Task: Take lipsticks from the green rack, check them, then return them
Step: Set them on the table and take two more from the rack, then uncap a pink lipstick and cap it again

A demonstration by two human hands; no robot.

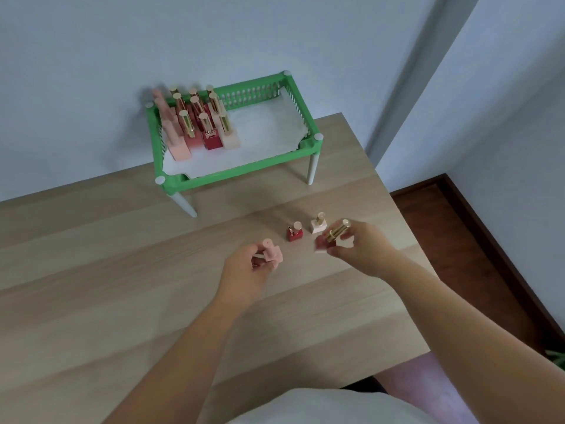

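The green rack (244, 172) stands on white legs at the back of the wooden table, lined with white paper. Several lipsticks (198, 123) stand upright in its left half. My left hand (244, 267) holds a pale pink cap (272, 254) just above the table. My right hand (360, 246) grips a lipstick with a gold tube and red base (334, 234), tilted. Two open lipsticks stand on the table between my hands and the rack: a red-based one (295, 234) and a cream-based one (318, 226).
The wooden table (122, 286) ends close to the right of my right hand, with dark floor (458, 240) below. A pale wall stands right behind the rack. The right half of the rack holds only the white paper (266, 130).
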